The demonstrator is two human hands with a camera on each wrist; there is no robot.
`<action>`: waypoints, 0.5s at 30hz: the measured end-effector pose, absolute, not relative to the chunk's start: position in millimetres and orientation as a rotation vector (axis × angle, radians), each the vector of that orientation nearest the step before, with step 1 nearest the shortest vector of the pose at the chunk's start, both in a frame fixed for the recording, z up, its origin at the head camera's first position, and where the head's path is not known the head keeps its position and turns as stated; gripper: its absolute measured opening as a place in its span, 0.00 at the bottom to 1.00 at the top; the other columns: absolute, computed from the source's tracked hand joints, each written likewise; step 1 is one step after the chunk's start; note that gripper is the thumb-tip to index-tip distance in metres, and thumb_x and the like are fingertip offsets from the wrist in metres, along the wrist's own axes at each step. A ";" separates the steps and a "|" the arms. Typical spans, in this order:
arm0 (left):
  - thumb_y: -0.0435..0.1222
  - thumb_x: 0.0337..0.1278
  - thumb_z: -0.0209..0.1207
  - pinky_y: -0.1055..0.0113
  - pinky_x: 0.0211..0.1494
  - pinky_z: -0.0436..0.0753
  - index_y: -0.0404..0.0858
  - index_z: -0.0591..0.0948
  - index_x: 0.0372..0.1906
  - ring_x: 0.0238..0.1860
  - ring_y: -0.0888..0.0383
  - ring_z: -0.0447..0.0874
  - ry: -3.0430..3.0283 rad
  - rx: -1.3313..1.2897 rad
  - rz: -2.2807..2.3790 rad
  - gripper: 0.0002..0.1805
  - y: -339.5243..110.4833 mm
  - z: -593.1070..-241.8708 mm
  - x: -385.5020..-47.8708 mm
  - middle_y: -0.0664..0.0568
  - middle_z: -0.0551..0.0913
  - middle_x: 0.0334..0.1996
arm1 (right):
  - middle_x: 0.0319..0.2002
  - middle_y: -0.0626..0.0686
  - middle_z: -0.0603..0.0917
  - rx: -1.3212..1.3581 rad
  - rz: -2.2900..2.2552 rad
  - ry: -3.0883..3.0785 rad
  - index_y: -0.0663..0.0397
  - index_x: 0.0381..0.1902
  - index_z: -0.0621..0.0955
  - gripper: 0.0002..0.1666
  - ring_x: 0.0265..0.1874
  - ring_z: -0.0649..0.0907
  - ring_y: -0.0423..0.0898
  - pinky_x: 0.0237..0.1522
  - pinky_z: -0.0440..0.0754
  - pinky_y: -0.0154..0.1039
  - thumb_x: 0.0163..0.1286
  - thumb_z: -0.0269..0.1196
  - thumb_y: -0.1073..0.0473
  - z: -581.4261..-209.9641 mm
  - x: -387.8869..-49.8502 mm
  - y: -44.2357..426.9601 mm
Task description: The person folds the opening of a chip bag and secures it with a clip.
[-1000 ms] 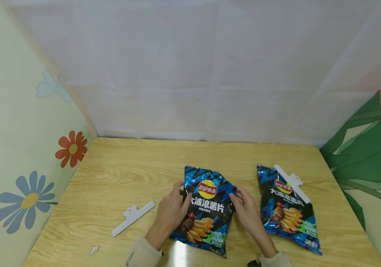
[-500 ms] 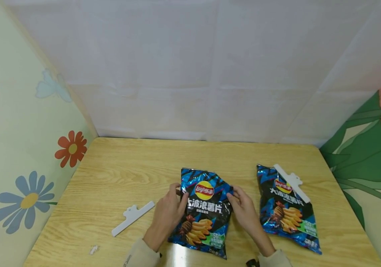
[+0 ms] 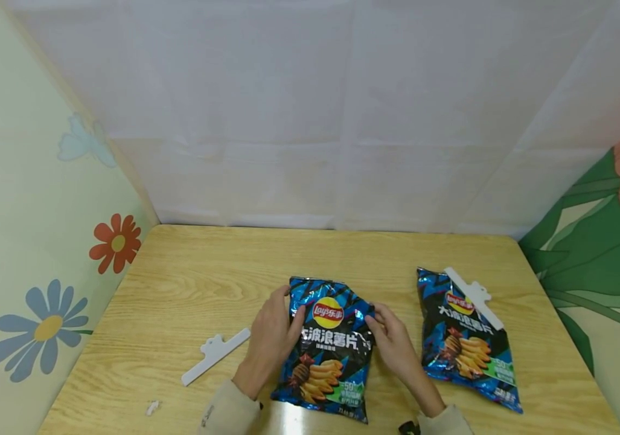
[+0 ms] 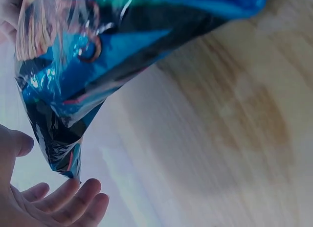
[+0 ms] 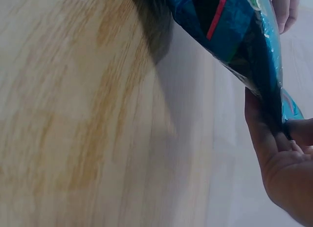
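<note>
A blue and black Lay's chip bag (image 3: 331, 344) is between my two hands, its front facing up. At its upper right edge, my right hand (image 3: 393, 341) pinches it between thumb and fingers; the right wrist view shows that hand (image 5: 288, 163) with the film between thumb and fingers. My left hand (image 3: 271, 335) is along the left edge. In the left wrist view, that hand's fingers (image 4: 80, 202) are spread by the bag's corner (image 4: 66, 163), and the thumb stands off from the film. A white bag clip (image 3: 216, 355) lies left of my left hand.
To the right, a second chip bag (image 3: 467, 350) lies on the wooden table (image 3: 206, 260) with a white clip (image 3: 474, 298) across its upper part. A small white scrap (image 3: 153, 408) lies at the front left. A white curtain (image 3: 337, 121) hangs behind the table.
The held bag has shifted slightly left and toward me, with both hands moving along. My left hand's fingers have loosened at the bag's edge. The second bag and the loose clip stay put.
</note>
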State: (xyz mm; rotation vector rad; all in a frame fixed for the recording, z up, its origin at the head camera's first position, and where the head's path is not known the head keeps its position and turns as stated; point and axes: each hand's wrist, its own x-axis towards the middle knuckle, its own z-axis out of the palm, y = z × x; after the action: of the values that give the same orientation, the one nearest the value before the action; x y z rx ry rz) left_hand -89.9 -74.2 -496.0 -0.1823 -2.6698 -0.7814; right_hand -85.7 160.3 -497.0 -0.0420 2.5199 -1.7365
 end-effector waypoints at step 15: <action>0.45 0.65 0.61 0.51 0.59 0.80 0.33 0.71 0.62 0.57 0.45 0.80 -2.693 -0.255 -0.690 0.27 -75.5 -490.8 -102.4 0.39 0.79 0.57 | 0.51 0.60 0.86 -0.102 -1.702 2.499 0.62 0.60 0.75 0.17 0.50 0.85 0.52 0.49 0.82 0.33 0.79 0.50 0.65 -493.9 -81.8 156.6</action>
State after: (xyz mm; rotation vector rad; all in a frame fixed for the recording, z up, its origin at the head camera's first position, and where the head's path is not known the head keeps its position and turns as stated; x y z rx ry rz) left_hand -102.4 -75.5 -490.8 -0.2551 -2.6933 -0.6900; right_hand -81.8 156.6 -493.9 -0.1015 2.4986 -1.7018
